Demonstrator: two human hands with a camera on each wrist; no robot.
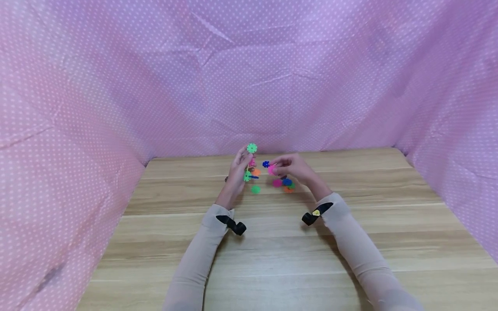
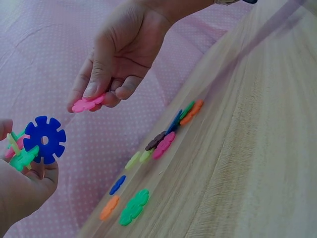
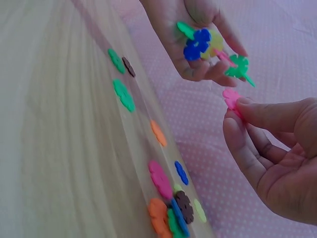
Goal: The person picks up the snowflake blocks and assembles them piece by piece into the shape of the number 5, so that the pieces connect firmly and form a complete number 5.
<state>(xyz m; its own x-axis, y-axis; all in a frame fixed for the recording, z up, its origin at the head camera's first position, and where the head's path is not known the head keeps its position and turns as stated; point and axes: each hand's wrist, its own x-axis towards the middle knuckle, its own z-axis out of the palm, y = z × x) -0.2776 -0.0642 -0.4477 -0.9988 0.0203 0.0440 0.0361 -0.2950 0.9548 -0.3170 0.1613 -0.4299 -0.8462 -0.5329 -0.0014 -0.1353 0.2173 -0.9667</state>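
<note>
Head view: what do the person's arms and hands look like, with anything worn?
The left sleeve and right sleeve are long and light beige. Each cuff carries a black strap with a rounded black end; the right strap bears a yellow mark. The left hand and right hand are ungloved.

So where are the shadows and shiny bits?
Head view: pale shine on the table between the sleeves, shadow along the right one; left wrist view: a dark streak, probably shadow, across the table, upper right; right wrist view: a similar streak, top left.
</note>
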